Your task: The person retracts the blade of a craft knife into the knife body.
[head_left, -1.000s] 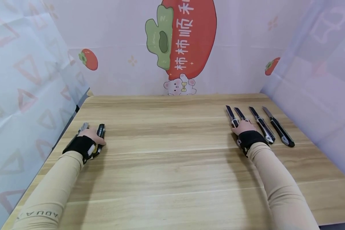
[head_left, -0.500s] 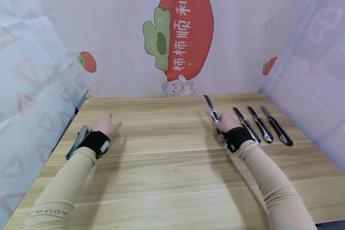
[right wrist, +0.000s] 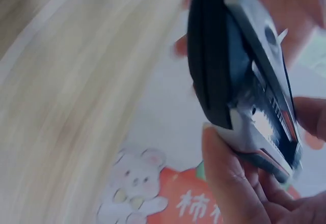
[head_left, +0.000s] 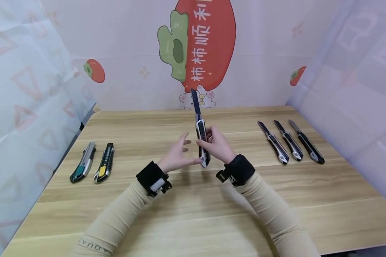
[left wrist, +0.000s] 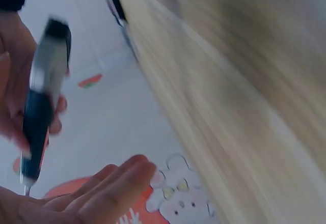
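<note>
Right hand [head_left: 220, 146] pinches knife [head_left: 200, 125], blade [head_left: 195, 102] pointing far; left hand [head_left: 176, 156] spread at its left. I'd touch handle [head_left: 201, 132] only.

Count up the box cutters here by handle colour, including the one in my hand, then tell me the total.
White and black: 3, the held cutter in the right hand and two resting cutters
Silver and teal cutter: 1
Black and yellow cutter: 1
Black and grey cutter: 1
Total: 6
</note>
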`<action>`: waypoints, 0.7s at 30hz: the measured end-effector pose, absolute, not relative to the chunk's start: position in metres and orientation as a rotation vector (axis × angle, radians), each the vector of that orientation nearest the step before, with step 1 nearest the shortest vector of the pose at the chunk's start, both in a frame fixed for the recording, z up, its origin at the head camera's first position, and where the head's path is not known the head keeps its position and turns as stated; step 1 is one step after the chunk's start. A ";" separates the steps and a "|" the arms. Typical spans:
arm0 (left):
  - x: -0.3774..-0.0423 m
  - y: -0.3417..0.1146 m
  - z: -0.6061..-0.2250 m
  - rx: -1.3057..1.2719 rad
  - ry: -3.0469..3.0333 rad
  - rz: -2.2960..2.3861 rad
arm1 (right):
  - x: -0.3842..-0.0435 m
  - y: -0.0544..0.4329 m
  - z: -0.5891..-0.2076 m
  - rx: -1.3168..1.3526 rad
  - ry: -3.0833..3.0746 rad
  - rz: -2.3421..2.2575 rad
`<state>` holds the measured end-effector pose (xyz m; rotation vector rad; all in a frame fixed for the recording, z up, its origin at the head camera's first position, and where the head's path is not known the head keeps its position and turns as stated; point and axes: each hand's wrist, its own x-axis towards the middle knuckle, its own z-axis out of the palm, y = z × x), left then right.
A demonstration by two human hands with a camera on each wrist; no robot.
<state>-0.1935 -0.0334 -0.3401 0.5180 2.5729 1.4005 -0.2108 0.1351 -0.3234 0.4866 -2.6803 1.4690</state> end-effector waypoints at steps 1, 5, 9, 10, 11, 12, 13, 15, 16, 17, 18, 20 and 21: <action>-0.190 -0.030 -0.341 0.537 2.538 1.447 | -0.208 0.133 -0.322 0.493 -2.637 1.518; -0.181 -0.023 -0.344 0.627 2.387 1.639 | -0.197 0.127 -0.319 0.494 -2.507 1.578; -0.179 -0.023 -0.349 0.754 2.314 1.733 | -0.183 0.119 -0.310 0.468 -2.408 1.578; -0.179 -0.024 -0.350 0.769 2.310 1.740 | -0.180 0.117 -0.308 0.468 -2.391 1.575; -0.179 -0.024 -0.351 0.782 2.311 1.743 | -0.177 0.115 -0.306 0.471 -2.376 1.571; -0.179 -0.025 -0.353 0.799 2.322 1.739 | -0.175 0.113 -0.305 0.470 -2.367 1.578; -0.179 -0.026 -0.353 0.804 2.328 1.738 | -0.174 0.113 -0.305 0.481 -2.364 1.574; -0.180 -0.027 -0.355 0.827 2.344 1.728 | -0.177 0.113 -0.309 0.497 -2.371 1.552; -0.180 -0.027 -0.355 0.838 2.353 1.723 | -0.178 0.114 -0.311 0.507 -2.373 1.545; -0.180 -0.027 -0.356 0.857 2.360 1.721 | -0.180 0.115 -0.314 0.518 -2.374 1.539; -0.180 -0.027 -0.356 0.875 2.365 1.720 | -0.182 0.116 -0.316 0.524 -2.375 1.538; -0.179 -0.028 -0.356 0.889 2.375 1.726 | -0.186 0.117 -0.319 0.539 -2.372 1.540; -0.179 -0.028 -0.356 0.880 2.376 1.733 | -0.187 0.117 -0.319 0.554 -2.365 1.560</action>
